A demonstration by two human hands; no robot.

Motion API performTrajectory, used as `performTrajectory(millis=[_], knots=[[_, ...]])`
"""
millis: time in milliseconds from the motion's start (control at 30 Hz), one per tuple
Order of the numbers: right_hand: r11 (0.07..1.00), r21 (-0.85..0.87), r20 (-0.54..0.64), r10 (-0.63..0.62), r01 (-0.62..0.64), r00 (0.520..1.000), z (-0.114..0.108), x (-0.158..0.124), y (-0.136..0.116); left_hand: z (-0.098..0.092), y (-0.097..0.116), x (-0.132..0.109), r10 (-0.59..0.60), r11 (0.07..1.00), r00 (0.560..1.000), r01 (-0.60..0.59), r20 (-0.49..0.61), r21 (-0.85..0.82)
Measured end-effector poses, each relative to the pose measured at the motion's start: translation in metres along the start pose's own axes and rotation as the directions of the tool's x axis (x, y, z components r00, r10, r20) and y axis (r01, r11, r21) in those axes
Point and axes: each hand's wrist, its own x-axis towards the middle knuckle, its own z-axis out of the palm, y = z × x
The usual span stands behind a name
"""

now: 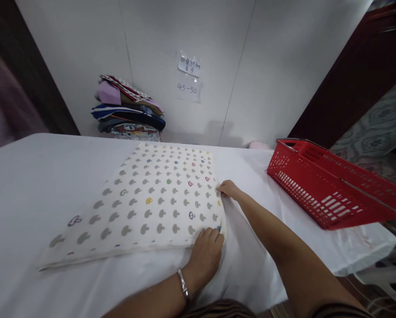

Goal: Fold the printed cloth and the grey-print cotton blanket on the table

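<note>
1. Cloth point(151, 203): a soft cream fabric folded into a flat rectangle. It is showing rows of small grey mushroom prints, a few of them coloured, with layered edges along the near side.
2. It is lying under both hands on the table point(35, 176), which is wearing a smooth white sheet. A plain white panel wall is standing behind, with paper notes point(189, 77) taped on.
3. Red basket point(333, 190): rigid slotted plastic with metal handles, sitting right of the right hand and apart from the cloth.
4. Stack of folded garments point(128, 108): leaning on the wall, far beyond both hands.
5. Left hand point(206, 251): lying palm-down, fingers together, pressing flat on the cloth's near right corner. A metal bangle point(183, 285) is sitting on the wrist.
6. Right hand point(229, 189): reaching ahead of the left with the arm stretched. The fingertips are probably pinching the cloth's right edge, but it's too small to be sure.
</note>
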Motion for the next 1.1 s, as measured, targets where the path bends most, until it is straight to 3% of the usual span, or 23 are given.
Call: performTrajectory(millis=[533, 933, 1100], knots=[[0.998, -0.041, -0.127, -0.05, 0.045, 0.991, 0.003, 0.008, -0.016, -0.007, 0.002, 0.0, 0.004, 1.0, 1.0, -0.004, 0.009, 0.025], [0.952, 0.3, 0.087, 0.043, -0.067, 0.995, -0.004, -0.008, -0.021, -0.01, 0.003, 0.001, 0.004, 1.0, 1.0, -0.004, 0.009, 0.03], [0.911, 0.411, 0.097, -0.021, -0.021, 0.995, -0.008, -0.014, -0.022, -0.011, 0.003, 0.0, -0.009, 1.0, 1.0, 0.009, 0.022, 0.022]])
